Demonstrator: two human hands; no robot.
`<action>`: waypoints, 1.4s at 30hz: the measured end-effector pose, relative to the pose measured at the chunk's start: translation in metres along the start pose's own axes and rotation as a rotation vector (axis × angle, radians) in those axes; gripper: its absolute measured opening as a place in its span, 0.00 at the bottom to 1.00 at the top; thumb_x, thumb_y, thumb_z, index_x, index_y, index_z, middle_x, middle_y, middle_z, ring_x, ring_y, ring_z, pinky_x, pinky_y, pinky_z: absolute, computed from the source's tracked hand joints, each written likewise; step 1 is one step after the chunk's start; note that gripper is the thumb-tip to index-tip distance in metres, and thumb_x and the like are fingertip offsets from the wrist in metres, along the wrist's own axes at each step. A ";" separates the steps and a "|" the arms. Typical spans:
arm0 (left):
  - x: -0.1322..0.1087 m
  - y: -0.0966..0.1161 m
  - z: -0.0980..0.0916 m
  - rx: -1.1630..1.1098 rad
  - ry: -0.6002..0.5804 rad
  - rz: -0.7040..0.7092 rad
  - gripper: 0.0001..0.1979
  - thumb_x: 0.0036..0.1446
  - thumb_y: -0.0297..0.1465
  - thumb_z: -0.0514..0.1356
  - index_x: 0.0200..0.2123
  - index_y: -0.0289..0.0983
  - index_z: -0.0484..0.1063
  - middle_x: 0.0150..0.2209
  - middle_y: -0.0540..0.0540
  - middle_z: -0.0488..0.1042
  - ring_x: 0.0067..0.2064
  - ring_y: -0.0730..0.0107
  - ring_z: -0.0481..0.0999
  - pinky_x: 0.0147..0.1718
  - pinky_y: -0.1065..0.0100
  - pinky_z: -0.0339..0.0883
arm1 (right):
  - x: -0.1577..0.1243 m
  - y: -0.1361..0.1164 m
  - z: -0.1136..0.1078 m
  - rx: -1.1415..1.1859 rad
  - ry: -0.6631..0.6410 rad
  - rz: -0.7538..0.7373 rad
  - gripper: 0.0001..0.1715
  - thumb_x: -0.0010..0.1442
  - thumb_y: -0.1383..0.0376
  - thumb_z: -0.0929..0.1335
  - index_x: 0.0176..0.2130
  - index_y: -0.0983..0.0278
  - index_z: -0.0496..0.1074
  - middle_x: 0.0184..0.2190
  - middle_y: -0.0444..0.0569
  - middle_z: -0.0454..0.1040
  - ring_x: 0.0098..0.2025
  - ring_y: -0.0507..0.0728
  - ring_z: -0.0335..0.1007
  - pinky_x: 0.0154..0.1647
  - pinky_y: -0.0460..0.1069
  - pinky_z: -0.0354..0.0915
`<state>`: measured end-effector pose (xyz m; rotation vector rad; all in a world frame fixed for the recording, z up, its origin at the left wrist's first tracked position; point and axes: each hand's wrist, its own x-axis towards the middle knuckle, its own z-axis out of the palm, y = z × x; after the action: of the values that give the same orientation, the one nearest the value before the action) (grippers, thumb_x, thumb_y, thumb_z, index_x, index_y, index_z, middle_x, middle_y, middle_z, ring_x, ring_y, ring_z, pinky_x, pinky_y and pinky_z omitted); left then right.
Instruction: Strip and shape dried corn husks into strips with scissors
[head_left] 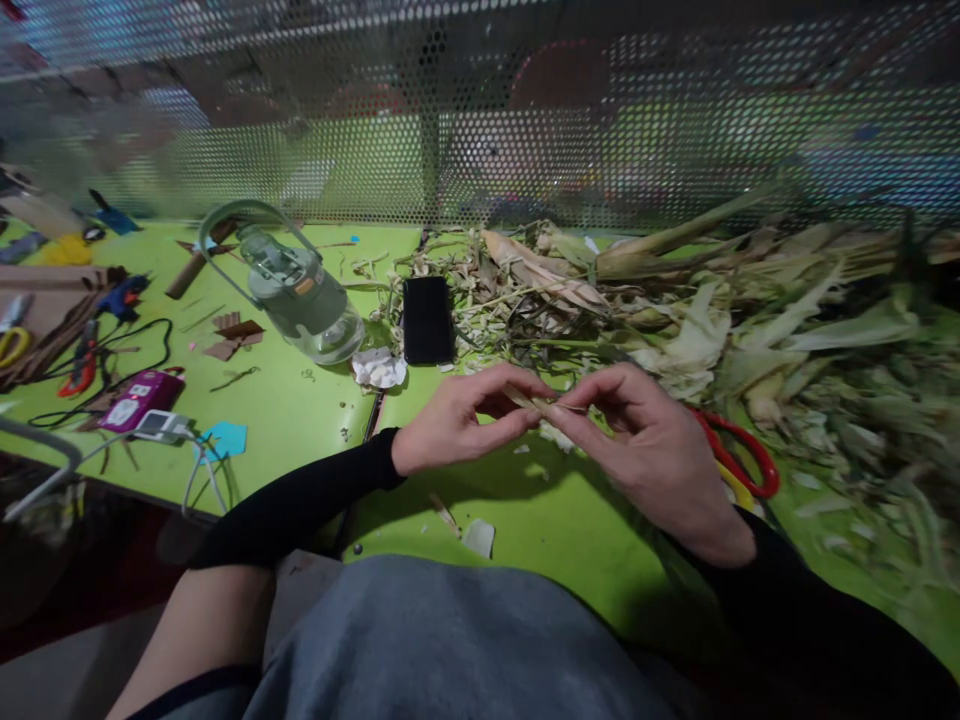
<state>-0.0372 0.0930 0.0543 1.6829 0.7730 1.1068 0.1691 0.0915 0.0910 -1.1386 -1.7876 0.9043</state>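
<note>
My left hand [461, 418] and my right hand [652, 450] meet over the green table [540, 510], both pinched on a thin pale strip of corn husk [546, 405] held between their fingertips. Black sleeves cover both forearms. A big heap of dried corn husks and stalks [712, 310] lies just beyond and to the right of my hands. Red-handled scissors [739, 455] lie on the table behind my right hand, partly hidden by it.
A black phone [427, 318] lies flat beyond my left hand, with a crumpled white paper [379, 368] and a tipped clear bottle [300, 290] to its left. Tools, cables and a purple device [141, 397] clutter the far left. A perforated metal screen [480, 130] closes the back.
</note>
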 end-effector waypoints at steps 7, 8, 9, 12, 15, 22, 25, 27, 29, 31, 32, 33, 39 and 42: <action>0.003 0.012 -0.010 0.058 -0.096 -0.046 0.13 0.70 0.36 0.60 0.52 0.36 0.76 0.48 0.41 0.82 0.39 0.73 0.85 0.36 0.73 0.75 | 0.007 -0.004 -0.001 0.201 -0.075 0.137 0.15 0.58 0.57 0.78 0.37 0.57 0.71 0.33 0.43 0.74 0.32 0.54 0.70 0.37 0.50 0.73; 0.003 0.014 -0.010 0.085 -0.097 -0.055 0.12 0.69 0.36 0.60 0.50 0.35 0.76 0.47 0.42 0.82 0.39 0.73 0.84 0.37 0.73 0.75 | 0.007 -0.004 -0.001 0.203 -0.076 0.145 0.16 0.57 0.56 0.78 0.37 0.57 0.71 0.33 0.43 0.74 0.33 0.54 0.71 0.37 0.50 0.73; 0.004 0.016 -0.011 0.115 -0.094 -0.071 0.11 0.69 0.36 0.61 0.48 0.35 0.76 0.46 0.42 0.83 0.38 0.73 0.83 0.36 0.73 0.74 | 0.008 -0.003 -0.001 0.198 -0.076 0.149 0.17 0.57 0.56 0.79 0.37 0.57 0.71 0.34 0.44 0.74 0.34 0.55 0.72 0.38 0.51 0.74; 0.005 0.019 -0.011 0.184 -0.083 -0.137 0.11 0.67 0.38 0.63 0.45 0.36 0.76 0.39 0.46 0.82 0.31 0.77 0.78 0.32 0.73 0.70 | 0.008 -0.001 0.000 0.161 -0.079 0.139 0.16 0.58 0.55 0.78 0.38 0.58 0.71 0.34 0.45 0.75 0.35 0.55 0.73 0.40 0.51 0.74; 0.004 0.017 -0.009 0.171 -0.087 -0.191 0.11 0.65 0.38 0.65 0.44 0.36 0.74 0.34 0.50 0.79 0.28 0.79 0.73 0.29 0.73 0.66 | 0.009 0.003 0.001 0.127 -0.085 0.113 0.14 0.60 0.56 0.77 0.38 0.58 0.71 0.34 0.45 0.76 0.35 0.55 0.74 0.39 0.50 0.74; 0.006 0.012 -0.011 -0.044 -0.127 -0.305 0.19 0.63 0.45 0.67 0.44 0.36 0.72 0.35 0.47 0.79 0.33 0.74 0.78 0.33 0.70 0.71 | 0.012 0.009 0.002 0.048 -0.063 0.011 0.11 0.60 0.59 0.76 0.35 0.59 0.72 0.31 0.44 0.77 0.31 0.54 0.73 0.33 0.49 0.72; 0.008 0.013 -0.015 -0.134 -0.151 -0.371 0.22 0.61 0.48 0.68 0.44 0.35 0.73 0.36 0.47 0.78 0.34 0.73 0.79 0.37 0.68 0.76 | 0.011 0.011 0.003 -0.010 -0.043 -0.034 0.08 0.61 0.62 0.75 0.35 0.59 0.72 0.30 0.44 0.78 0.31 0.54 0.75 0.32 0.49 0.72; 0.008 0.013 -0.015 -0.144 -0.136 -0.405 0.22 0.61 0.48 0.68 0.43 0.34 0.73 0.36 0.47 0.77 0.35 0.73 0.79 0.37 0.67 0.77 | 0.010 0.012 0.004 -0.054 -0.030 -0.079 0.06 0.61 0.65 0.74 0.35 0.59 0.73 0.30 0.43 0.78 0.31 0.54 0.75 0.32 0.48 0.72; 0.007 0.013 -0.014 -0.127 -0.109 -0.420 0.22 0.62 0.48 0.67 0.43 0.34 0.73 0.36 0.47 0.78 0.35 0.73 0.80 0.37 0.67 0.77 | 0.007 0.012 0.005 -0.123 -0.007 -0.147 0.05 0.62 0.67 0.73 0.36 0.58 0.73 0.31 0.43 0.79 0.32 0.54 0.76 0.33 0.49 0.73; 0.006 0.013 -0.012 -0.096 -0.091 -0.419 0.21 0.63 0.48 0.66 0.42 0.34 0.73 0.37 0.46 0.79 0.35 0.72 0.80 0.37 0.66 0.77 | 0.004 0.012 0.006 -0.209 0.024 -0.241 0.06 0.63 0.69 0.72 0.36 0.58 0.74 0.32 0.44 0.80 0.33 0.55 0.77 0.35 0.50 0.73; 0.005 0.013 -0.011 -0.072 -0.085 -0.411 0.20 0.63 0.47 0.66 0.42 0.35 0.73 0.38 0.45 0.79 0.34 0.73 0.80 0.37 0.66 0.77 | 0.003 0.012 0.006 -0.252 0.039 -0.296 0.07 0.64 0.71 0.72 0.37 0.58 0.74 0.33 0.44 0.80 0.34 0.55 0.78 0.36 0.50 0.73; 0.005 0.014 -0.011 -0.042 -0.077 -0.393 0.19 0.64 0.46 0.66 0.41 0.35 0.73 0.40 0.45 0.79 0.34 0.73 0.79 0.37 0.66 0.77 | 0.002 0.012 0.007 -0.290 0.050 -0.354 0.08 0.64 0.71 0.71 0.37 0.58 0.73 0.33 0.44 0.80 0.34 0.55 0.78 0.36 0.50 0.73; 0.007 0.020 -0.018 0.073 -0.108 -0.301 0.13 0.63 0.40 0.67 0.35 0.35 0.74 0.47 0.42 0.78 0.47 0.68 0.77 0.47 0.64 0.73 | 0.000 0.015 0.008 -0.387 0.003 -0.507 0.09 0.66 0.71 0.69 0.38 0.56 0.74 0.33 0.46 0.82 0.34 0.59 0.79 0.36 0.54 0.73; 0.010 0.022 -0.022 -0.069 -0.174 -0.441 0.14 0.60 0.40 0.69 0.37 0.35 0.74 0.45 0.44 0.78 0.42 0.71 0.77 0.44 0.65 0.72 | 0.000 0.017 0.008 -0.375 0.006 -0.532 0.10 0.66 0.72 0.69 0.39 0.55 0.74 0.33 0.46 0.82 0.35 0.59 0.79 0.36 0.55 0.74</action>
<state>-0.0531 0.1020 0.0816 1.4361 0.9257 0.6652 0.1675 0.0966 0.0724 -0.8063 -2.1638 0.2571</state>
